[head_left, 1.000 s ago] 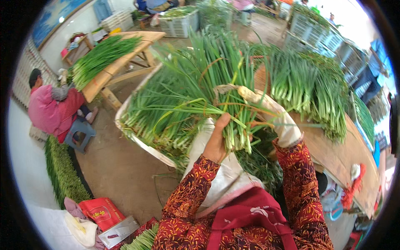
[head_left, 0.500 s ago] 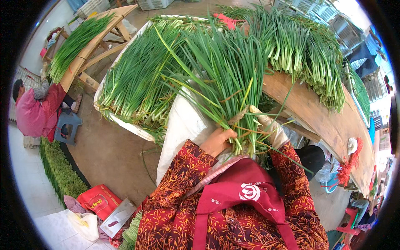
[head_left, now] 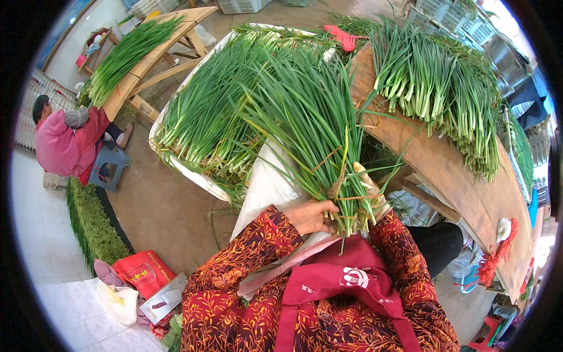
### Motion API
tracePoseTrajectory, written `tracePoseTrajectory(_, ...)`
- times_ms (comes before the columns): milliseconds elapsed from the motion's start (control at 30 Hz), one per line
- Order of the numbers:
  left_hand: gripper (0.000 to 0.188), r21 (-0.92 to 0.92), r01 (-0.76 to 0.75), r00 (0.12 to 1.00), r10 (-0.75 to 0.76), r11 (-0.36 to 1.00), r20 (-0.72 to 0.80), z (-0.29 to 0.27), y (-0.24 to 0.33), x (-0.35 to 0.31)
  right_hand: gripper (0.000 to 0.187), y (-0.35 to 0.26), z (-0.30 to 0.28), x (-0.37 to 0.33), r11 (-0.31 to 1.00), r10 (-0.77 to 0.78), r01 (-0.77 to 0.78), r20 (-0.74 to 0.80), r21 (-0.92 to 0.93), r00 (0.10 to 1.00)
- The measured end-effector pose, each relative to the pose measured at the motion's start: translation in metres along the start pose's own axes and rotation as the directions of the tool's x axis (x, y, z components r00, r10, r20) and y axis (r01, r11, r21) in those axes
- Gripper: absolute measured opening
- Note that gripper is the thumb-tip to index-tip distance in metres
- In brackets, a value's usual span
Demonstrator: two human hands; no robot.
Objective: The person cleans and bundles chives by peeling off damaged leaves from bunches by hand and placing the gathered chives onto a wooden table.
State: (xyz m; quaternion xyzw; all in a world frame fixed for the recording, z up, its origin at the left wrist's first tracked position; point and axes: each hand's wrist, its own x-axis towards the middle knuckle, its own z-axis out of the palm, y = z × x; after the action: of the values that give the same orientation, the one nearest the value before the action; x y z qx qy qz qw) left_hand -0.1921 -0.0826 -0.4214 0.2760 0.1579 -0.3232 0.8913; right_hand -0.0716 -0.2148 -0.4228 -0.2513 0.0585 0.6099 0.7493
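Note:
In front of my chest is a loose bunch of Chinese chives (head_left: 319, 126), its leaves fanning up and away and its pale stem ends pointing toward me. My bare left hand (head_left: 314, 217) is closed round the left side of the stems, low down. A pale glove covers my right hand (head_left: 374, 190), which grips the bunch from the right; stems hide part of its fingers. A few yellowed and brown blades cross the bunch. Behind it, a large heap of chives (head_left: 205, 111) lies in a white-edged tray (head_left: 190, 179).
On the right, a curved-looking wooden bench (head_left: 422, 152) bears laid-out chive bunches (head_left: 437, 85) and red ties (head_left: 495, 258). Far left, a seated person (head_left: 70, 138) is beside another bench (head_left: 123, 88) with chives. A red bag (head_left: 143, 270) and white box (head_left: 164, 299) lie lower left.
The bunch now leans more to the left, with its stem ends slightly lower and to the right. Both hands keep hold of it. The whole view has shifted a little.

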Motion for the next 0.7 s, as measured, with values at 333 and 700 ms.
tracePoseTrajectory(333,0.057,-0.044,-0.185,0.982,0.183,0.982,-0.044,0.003,0.008,-0.044,0.034,0.002,0.008,-0.04,0.988,-0.109,0.113,0.04,-0.105,0.993)
tracePoseTrajectory(700,0.065,-0.117,-0.661,0.731,0.602,0.741,-0.321,0.029,0.021,-0.004,0.054,-0.02,0.048,-0.063,0.683,-0.153,0.105,-0.001,-0.723,0.988)
